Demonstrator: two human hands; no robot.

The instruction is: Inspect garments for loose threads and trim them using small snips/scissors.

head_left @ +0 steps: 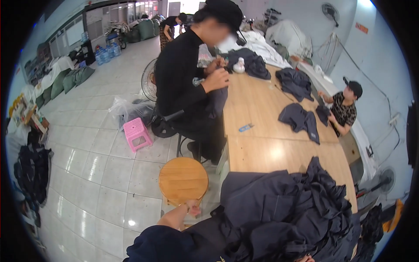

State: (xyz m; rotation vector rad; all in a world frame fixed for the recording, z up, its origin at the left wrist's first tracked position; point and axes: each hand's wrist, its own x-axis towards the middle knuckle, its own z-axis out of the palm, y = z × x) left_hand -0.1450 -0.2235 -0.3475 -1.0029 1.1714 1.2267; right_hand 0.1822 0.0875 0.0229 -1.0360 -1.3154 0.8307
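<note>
My left hand (192, 208) is at the near edge of a round wooden stool (183, 180), its fingers curled against the rim. The stool stands on the tiled floor beside the table. Only a sliver of my right hand (306, 258) shows at the lower edge, among the dark grey garments (279, 205); its fingers are mostly hidden. These garments lie in a large crumpled heap over the near end of the wooden table (270, 153).
A co-worker in black (179, 78) sits left of the table, handling dark cloth. Another person (345, 105) holds a dark piece at the right. A blue-handled small tool (246, 127) lies on the table. A pink stool (138, 133) and a fan (149, 78) stand left.
</note>
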